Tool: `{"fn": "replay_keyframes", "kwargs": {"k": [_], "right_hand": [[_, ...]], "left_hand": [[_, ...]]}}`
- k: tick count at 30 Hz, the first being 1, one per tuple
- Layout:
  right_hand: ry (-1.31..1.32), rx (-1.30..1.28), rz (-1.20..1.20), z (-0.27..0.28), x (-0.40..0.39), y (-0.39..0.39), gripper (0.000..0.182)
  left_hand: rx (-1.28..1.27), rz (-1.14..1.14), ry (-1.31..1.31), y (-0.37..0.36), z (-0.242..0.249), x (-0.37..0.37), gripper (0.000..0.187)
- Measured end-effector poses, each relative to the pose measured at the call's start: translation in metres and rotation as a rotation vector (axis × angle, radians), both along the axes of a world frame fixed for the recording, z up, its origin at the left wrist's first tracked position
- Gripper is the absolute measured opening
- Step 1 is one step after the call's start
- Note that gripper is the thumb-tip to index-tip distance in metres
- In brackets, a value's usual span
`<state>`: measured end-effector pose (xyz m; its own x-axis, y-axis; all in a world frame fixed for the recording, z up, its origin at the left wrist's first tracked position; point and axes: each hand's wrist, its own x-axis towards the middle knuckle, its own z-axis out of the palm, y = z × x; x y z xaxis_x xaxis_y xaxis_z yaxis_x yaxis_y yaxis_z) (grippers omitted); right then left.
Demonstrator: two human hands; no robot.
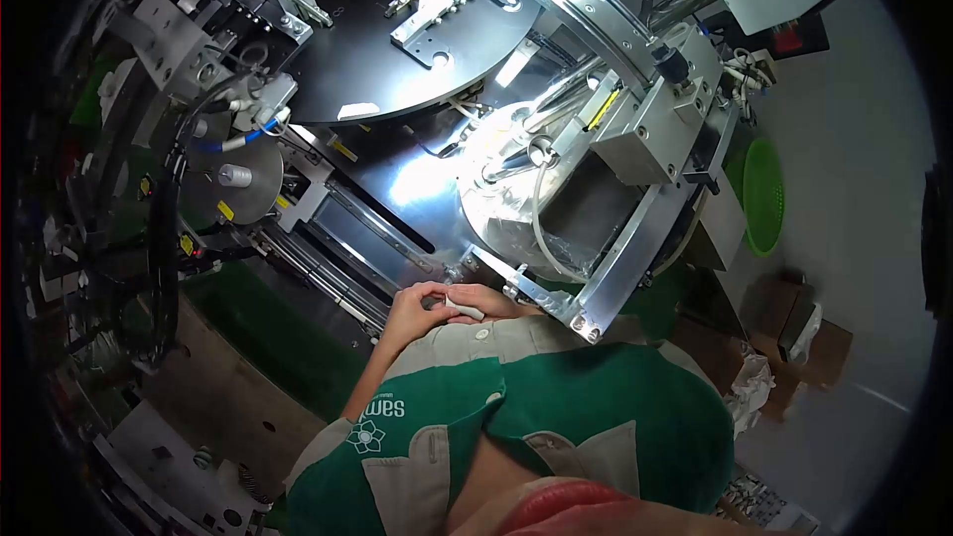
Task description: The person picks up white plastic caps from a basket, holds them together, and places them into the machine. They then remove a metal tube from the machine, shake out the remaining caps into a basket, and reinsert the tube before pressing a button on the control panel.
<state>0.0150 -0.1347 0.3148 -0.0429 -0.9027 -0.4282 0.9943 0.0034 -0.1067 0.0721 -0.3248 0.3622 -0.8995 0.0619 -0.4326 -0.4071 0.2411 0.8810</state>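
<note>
Close together in front of my shirt, both hands meet at a small, pale white piece [464, 309], like a short strip or tube; its exact kind is too small to tell. My left hand [409, 314] has its fingers curled, with the thumb and fingertips closed at the piece's left end. Against it on the other side, my right hand [484, 299] is also closed, its fingers bent over the piece. My right forearm is hidden behind the shirt. Just beyond both hands lies the front edge of a metal machine bed [382, 228].
A large dark turntable [397, 69] with metal fixtures fills the back. To the right, a metal frame arm [635, 248] reaches close to my body. A reel disc with a white spool [235, 176] sits left. A green basket [763, 197] and cardboard boxes [794, 333] stand right.
</note>
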Motion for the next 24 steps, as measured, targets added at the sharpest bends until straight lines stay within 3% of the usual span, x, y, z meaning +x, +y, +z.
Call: {"fn": "replay_keyframes", "kwargs": {"k": [1, 4, 8, 17, 21, 24], "right_hand": [[-0.044, -0.035, -0.026, 0.002, 0.001, 0.001, 0.045], [0.017, 0.177, 0.004, 0.004, 0.002, -0.005, 0.044], [0.013, 0.060, -0.034, 0.001, 0.005, -0.007, 0.040], [0.138, 0.230, -0.004, 0.023, 0.002, -0.009, 0.028], [0.182, 0.269, 0.001, 0.007, 0.007, -0.005, 0.026], [0.322, 0.450, 0.017, 0.018, 0.008, -0.008, 0.028]], "left_hand": [[-0.001, 0.004, -0.003, -0.002, 0.006, -0.003, 0.034], [0.037, 0.009, -0.016, -0.005, 0.004, -0.004, 0.034], [0.076, 0.013, -0.069, -0.007, 0.001, -0.001, 0.034], [-0.007, 0.063, 0.068, -0.007, 0.002, 0.000, 0.032], [-0.073, 0.094, 0.090, -0.002, -0.001, 0.004, 0.031], [-0.110, 0.118, 0.086, -0.001, -0.005, 0.009, 0.031]]}}
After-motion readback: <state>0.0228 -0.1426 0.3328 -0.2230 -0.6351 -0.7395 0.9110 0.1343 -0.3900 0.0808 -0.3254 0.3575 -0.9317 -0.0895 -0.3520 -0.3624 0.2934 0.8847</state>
